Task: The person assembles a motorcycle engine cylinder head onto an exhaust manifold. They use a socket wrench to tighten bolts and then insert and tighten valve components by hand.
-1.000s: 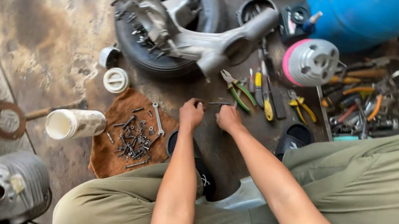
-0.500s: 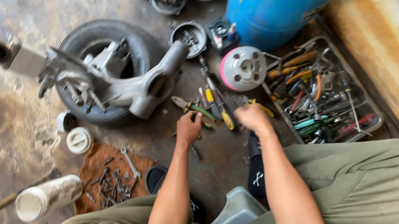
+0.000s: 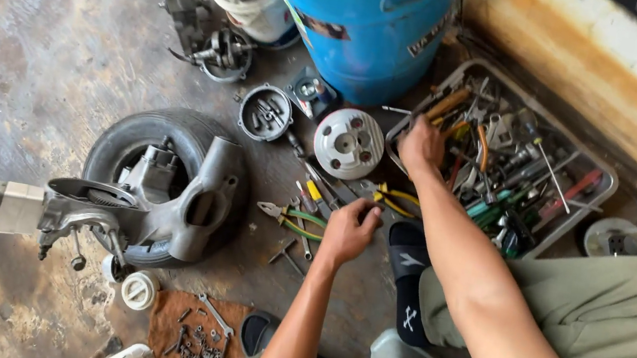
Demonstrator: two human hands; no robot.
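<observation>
My right hand (image 3: 422, 146), upper middle of the frame, reaches into the near left corner of the grey metal tool tray (image 3: 601, 175). Its fingers curl down among the tools; I cannot tell whether they have closed on anything. My left hand (image 3: 350, 230), just below centre, hovers loosely curled over the concrete floor (image 3: 37, 36), with nothing plainly held.

I judge this to be the picking-out step: I am searching for a tool. The next move calls for closing on one handle without dragging the tangle of others with it.

The tray's heap of screwdrivers and pliers (image 3: 504, 173), with orange, red and green handles, lies directly under and to the right of my right hand. Just left of my left hand lie the green-handled pliers (image 3: 291, 219), and above it the yellow-handled pliers (image 3: 391, 200), near but not touching. Further up sits the round silver finned engine cover (image 3: 349, 143), beside the tray. At left centre, well apart, a grey cast engine casing (image 3: 187, 214) rests in a black rubber tyre (image 3: 118, 142). The big blue drum (image 3: 359, 17) stands at top.
</observation>
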